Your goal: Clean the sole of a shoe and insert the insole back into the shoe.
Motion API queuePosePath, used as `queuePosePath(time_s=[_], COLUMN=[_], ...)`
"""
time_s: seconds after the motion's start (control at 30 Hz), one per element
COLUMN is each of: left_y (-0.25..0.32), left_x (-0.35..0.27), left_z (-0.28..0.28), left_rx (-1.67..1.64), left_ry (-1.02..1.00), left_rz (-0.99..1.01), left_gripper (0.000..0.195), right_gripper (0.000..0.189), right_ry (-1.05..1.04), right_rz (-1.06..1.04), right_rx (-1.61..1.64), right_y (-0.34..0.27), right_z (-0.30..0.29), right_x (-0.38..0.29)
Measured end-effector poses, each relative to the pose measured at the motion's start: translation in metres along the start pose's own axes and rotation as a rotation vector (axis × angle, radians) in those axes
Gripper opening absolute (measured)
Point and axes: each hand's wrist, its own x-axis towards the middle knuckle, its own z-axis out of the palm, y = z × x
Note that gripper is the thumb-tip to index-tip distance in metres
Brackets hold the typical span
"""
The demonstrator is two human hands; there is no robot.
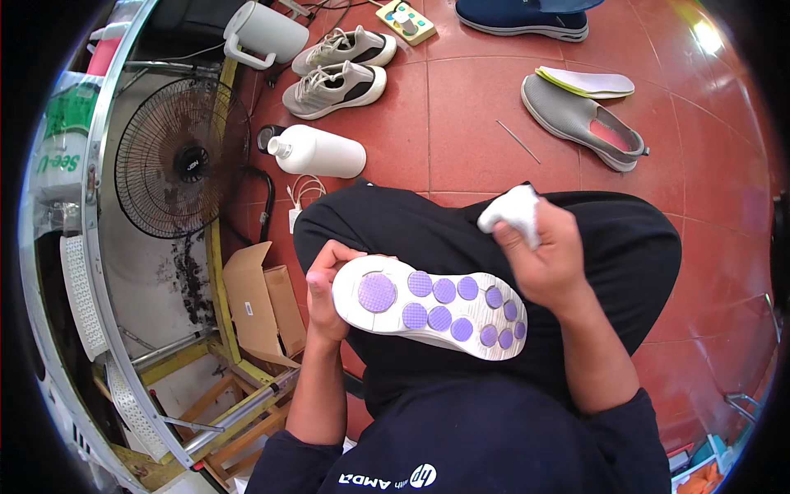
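A shoe (426, 312) lies sole up over my lap, its white outsole dotted with several round purple pads. My left hand (330, 290) grips it by the heel end, with some fingers hidden beneath. In my right hand (549, 253) is a bunched white cloth (515, 213), held above my knee and apart from the sole. A grey slip-on shoe (565, 117) rests on the red tiles ahead to the right, and a pale insole (586, 82) with a yellow-green edge leans on it.
To the left stand a black fan (185, 160), an aluminium ladder (92, 173) and a cardboard box (259, 302). A white bottle (324, 151), grey sneakers (336, 89), a white tumbler (271, 34), a power strip (407, 21), a thin stick (518, 141) and a navy shoe (524, 18) lie ahead.
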Motion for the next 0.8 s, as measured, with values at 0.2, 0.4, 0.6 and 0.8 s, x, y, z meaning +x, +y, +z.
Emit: queuePosePath(time_s=[0.2, 0.4, 0.6, 0.8], left_y=[-0.005, -0.002, 0.000, -0.002], left_x=[-0.005, -0.004, -0.001, -0.003], left_z=[-0.003, -0.002, 0.001, -0.005], left_rx=[-0.024, 0.039, 0.060, 0.139], left_ry=[0.004, 0.030, 0.025, 0.077], left_rz=[0.032, 0.023, 0.003, 0.003], left_gripper=[0.084, 0.085, 0.087, 0.085], right_gripper=[0.019, 0.017, 0.012, 0.011], right_ry=[-0.177, -0.219, -0.343, -0.328], right_rz=[-0.158, -0.120, -0.438, -0.668], right_rx=[-0.208, -0.212, -0.281, -0.319], right_y=[0.005, 0.005, 0.003, 0.006], right_z=[0.006, 0.009, 0.043, 0.058], right_x=[-0.005, -0.008, -0.013, 0.008])
